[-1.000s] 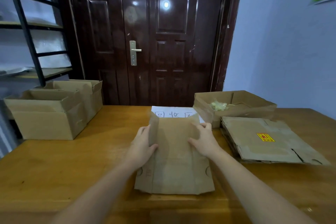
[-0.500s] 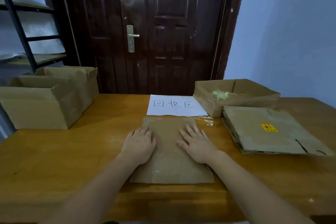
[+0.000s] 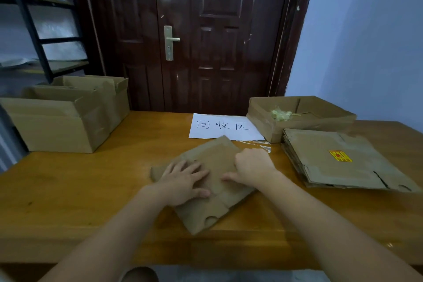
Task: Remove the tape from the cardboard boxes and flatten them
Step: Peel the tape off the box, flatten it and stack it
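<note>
**Third-ish box flat, two still standing**

We have one flattened box (image 3: 207, 181) lying skewed on the table (image 3: 91, 190), front centre, its far corner just short of the paper sign (image 3: 223, 126). No tape visible on its top face; underside is hidden, so we can't confirm it's fully stripped.

Done, as far as we can see:
- a stack of flat cardboard (image 3: 338, 160) sits to our right, top sheet with a yellow sticker; sheet count not readable
- an open box (image 3: 299, 114) behind that stack holds a wad of what looks like peeled tape (image 3: 281, 114)
- a clear scrap of tape (image 3: 256, 144) lies on the table just past the right hand

Left to do, our read:
- two upright boxes (image 3: 66, 119) far left, flaps open, not flattened; tape state not readable from here
- the current flat box probably goes onto the stack next

Hands:
- left hand (image 3: 185, 182) lies flat on the cardboard, fingers spread and straight, pressing it down, gripping nothing
- right hand (image 3: 250, 166) has fingers curled at the box's right edge with the thumb stretched across the top face; looks like it's pinching that edge, though the fingertips are hidden underneath

Both forearms come in low from the near edge, wrists roughly level with the tabletop.
</note>
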`<state>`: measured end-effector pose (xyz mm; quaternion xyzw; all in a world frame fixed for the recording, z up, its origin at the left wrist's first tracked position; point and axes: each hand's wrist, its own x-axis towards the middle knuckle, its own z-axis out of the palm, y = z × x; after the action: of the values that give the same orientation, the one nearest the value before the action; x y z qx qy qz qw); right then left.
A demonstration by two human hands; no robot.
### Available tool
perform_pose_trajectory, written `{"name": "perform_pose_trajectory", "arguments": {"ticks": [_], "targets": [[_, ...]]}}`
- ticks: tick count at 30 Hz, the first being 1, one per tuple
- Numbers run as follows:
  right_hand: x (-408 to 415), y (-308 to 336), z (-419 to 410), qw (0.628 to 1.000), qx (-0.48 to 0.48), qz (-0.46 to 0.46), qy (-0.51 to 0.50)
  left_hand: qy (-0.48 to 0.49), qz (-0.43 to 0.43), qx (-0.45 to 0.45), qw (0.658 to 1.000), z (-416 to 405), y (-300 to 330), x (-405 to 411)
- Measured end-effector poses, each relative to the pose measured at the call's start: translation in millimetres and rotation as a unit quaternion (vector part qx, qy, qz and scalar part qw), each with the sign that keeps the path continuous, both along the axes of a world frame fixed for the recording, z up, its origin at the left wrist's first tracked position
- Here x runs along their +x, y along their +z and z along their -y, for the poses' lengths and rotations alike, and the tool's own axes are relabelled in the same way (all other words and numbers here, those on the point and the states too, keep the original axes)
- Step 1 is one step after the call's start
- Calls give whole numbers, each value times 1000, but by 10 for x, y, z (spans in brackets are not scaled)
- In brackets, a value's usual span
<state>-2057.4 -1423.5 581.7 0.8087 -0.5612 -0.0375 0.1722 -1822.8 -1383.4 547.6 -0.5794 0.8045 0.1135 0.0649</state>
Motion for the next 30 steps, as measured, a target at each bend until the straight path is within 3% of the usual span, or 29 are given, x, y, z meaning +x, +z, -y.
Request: {"name": "perform_pose_trajectory", "arguments": {"ticks": [3, 6, 9, 13, 19, 24, 30], "targets": [[-90, -47, 96, 986, 130, 102, 29, -23, -16, 57, 998, 181, 119, 224], [-144, -220, 80, 968, 204, 136, 62, -15, -7, 33, 999, 285, 135, 314], [-144, -458, -7, 969, 193, 152, 36, 36, -17, -39, 998, 264, -40, 310], [-9, -575, -104, 970, 167, 174, -25, 125, -26, -68, 990, 233, -223, 50], [7, -495, -104, 965, 170, 191, -52, 145, -14, -91, 985, 217, -248, -30], [-75, -367, -105, 929, 180, 247, -209, 269, -3, -81, 960, 116, -212, -3], [-27, -320, -166, 930, 133, 283, -191, 285, -97, -108, 947, 58, -117, 36]]}}
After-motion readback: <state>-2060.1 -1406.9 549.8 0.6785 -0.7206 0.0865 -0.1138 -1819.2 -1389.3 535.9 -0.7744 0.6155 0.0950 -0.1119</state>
